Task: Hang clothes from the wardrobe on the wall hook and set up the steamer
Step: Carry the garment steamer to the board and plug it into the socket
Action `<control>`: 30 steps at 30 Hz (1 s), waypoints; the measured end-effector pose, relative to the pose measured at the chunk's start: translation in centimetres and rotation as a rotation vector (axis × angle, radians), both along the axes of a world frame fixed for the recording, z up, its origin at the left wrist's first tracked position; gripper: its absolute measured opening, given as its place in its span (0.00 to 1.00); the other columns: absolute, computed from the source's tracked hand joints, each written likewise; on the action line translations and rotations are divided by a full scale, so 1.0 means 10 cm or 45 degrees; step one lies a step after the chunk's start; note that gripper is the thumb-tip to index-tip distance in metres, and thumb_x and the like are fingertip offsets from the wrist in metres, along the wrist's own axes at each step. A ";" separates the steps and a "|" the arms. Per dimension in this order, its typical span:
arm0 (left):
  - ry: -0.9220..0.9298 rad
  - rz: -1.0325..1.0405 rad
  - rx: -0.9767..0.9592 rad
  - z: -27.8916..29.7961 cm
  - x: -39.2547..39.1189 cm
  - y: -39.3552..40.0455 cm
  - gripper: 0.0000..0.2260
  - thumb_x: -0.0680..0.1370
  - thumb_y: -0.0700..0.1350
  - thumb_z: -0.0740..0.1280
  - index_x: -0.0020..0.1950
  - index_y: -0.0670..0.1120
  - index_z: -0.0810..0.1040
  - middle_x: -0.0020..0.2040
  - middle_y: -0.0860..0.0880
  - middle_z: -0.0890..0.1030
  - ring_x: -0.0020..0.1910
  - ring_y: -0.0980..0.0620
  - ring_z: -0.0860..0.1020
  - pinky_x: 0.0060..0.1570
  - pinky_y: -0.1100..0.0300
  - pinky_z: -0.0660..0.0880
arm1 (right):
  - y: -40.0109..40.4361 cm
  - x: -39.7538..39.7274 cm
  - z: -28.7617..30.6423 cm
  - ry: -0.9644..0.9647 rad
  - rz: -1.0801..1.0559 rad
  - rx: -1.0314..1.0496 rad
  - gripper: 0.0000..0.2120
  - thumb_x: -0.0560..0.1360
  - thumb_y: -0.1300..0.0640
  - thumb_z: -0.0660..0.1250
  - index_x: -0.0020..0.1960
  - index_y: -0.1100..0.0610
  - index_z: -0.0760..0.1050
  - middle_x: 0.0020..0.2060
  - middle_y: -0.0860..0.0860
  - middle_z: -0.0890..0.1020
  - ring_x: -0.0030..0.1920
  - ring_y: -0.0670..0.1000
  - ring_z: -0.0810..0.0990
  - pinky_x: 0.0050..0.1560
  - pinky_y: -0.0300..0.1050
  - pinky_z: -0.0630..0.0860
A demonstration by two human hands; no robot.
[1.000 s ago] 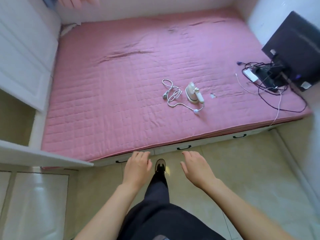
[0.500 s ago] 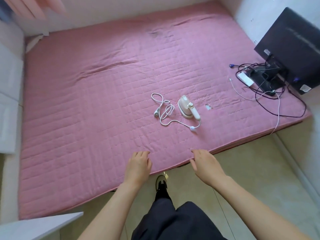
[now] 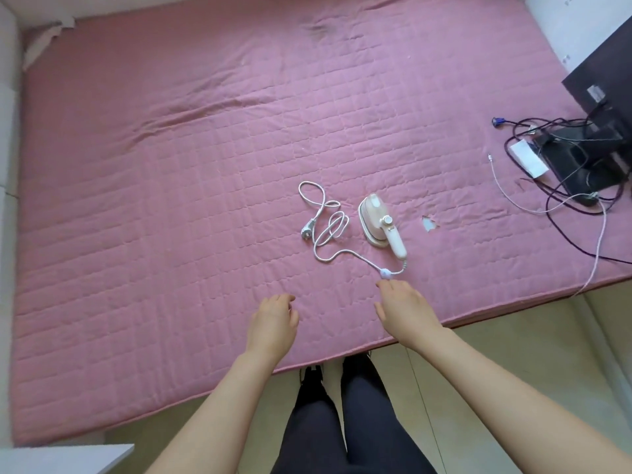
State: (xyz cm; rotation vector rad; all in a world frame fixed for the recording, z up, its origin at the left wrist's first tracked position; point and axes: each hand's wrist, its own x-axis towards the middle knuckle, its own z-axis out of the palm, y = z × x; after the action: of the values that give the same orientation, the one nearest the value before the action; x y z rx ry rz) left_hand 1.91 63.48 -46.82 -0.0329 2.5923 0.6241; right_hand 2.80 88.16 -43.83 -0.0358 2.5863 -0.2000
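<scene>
Head view looks down over a pink quilted mattress (image 3: 171,200) that fills most of the picture, with pale floor tiles (image 3: 513,336) along its near edge. A small cream handheld steamer (image 3: 379,222) lies on its side near the middle of the mattress, handle pointing toward the person. Its white cord (image 3: 328,230) trails from the handle end, passes an inline switch, and loops loosely to the left, ending in a plug (image 3: 305,233) that rests on the mattress just beside the loops.

Both bare hands reach out over the near part of the mattress. The left hand (image 3: 273,319) hovers with fingers loosely curled downward; its grip is released and carries nothing. The right hand (image 3: 402,307) is stretched forward, palm down, fingers relaxed, likewise released; its fingertips sit near the cord's inline switch, and whether they touch it cannot be told.

A small tear (image 3: 429,223) in the cover shows just right of the steamer. At the far right, a dark monitor (image 3: 602,73) stands on the mattress beside a tangle of dark cables (image 3: 564,206) and a white adapter (image 3: 528,157). Dark trouser legs (image 3: 342,422) and shoes stand at the mattress edge.
</scene>
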 end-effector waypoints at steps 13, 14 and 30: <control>-0.284 0.327 0.063 -0.95 -0.42 0.67 0.17 0.78 0.42 0.59 0.66 0.44 0.73 0.62 0.46 0.75 0.58 0.45 0.74 0.58 0.51 0.71 | 0.31 -1.02 -1.10 -0.096 0.296 0.010 0.14 0.80 0.53 0.56 0.62 0.59 0.67 0.57 0.56 0.74 0.58 0.58 0.72 0.53 0.51 0.72; -0.292 0.338 0.066 -1.05 -0.46 0.67 0.17 0.78 0.42 0.59 0.67 0.44 0.73 0.63 0.46 0.75 0.58 0.45 0.74 0.59 0.51 0.71 | 0.32 -1.07 -1.23 -0.101 0.314 0.021 0.14 0.80 0.53 0.56 0.62 0.59 0.67 0.57 0.56 0.74 0.58 0.58 0.72 0.52 0.50 0.72; -0.278 0.282 0.056 -2.43 -1.61 0.83 0.14 0.78 0.42 0.60 0.63 0.41 0.72 0.63 0.43 0.73 0.62 0.42 0.71 0.59 0.50 0.69 | 0.21 -1.61 -2.85 -0.235 0.092 -0.108 0.19 0.77 0.55 0.63 0.64 0.62 0.66 0.60 0.60 0.72 0.60 0.63 0.71 0.59 0.55 0.69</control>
State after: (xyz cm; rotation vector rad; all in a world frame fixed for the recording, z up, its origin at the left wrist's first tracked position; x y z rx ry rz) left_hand -14.15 71.73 -71.09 -0.3583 2.3808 0.7128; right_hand -13.27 90.25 -72.33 -0.1347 2.3877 -0.2728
